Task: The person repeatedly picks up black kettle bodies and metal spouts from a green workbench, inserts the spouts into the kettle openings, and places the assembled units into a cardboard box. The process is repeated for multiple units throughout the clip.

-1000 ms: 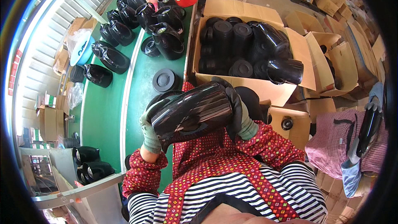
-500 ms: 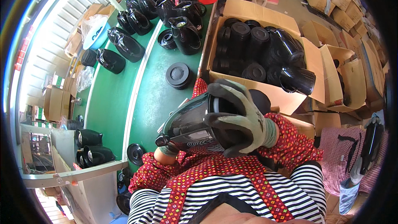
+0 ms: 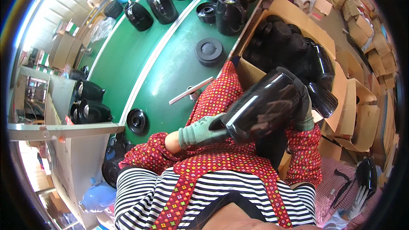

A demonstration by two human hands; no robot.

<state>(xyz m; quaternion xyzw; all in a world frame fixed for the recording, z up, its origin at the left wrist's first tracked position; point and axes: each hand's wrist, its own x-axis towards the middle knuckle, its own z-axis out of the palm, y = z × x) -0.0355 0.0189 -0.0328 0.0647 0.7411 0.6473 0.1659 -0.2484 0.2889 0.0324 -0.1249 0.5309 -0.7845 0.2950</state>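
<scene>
and here are the two gloved hands, with one glossy black cylindrical jug (image 3: 265, 104) slung aslant between them, above the lap. the left hand (image 3: 203, 131), in grey-green knit with dark-coated fingers, is curled on its lower left end, thumb against the near side; the right hand (image 3: 305, 110) clasps the upper right end, fingertips out of sight, so how tightly they bend i cannot tell.

what a change from half a second ago! the right hand was splayed across the jug's mouth; now it's round behind, and the left, then mostly hidden, shows plainly.

beyond, on the green flat-topped table (image 3: 170, 72): one thin silver metal bar (image 3: 191, 90), one glossy black ringed disc (image 3: 137, 121), one matt black round lid piece (image 3: 208, 50). farther right, two glossy black jugs (image 3: 320, 61) lean in the brown cardboard carton (image 3: 304, 19) among dark round pieces too crowded to count.
</scene>
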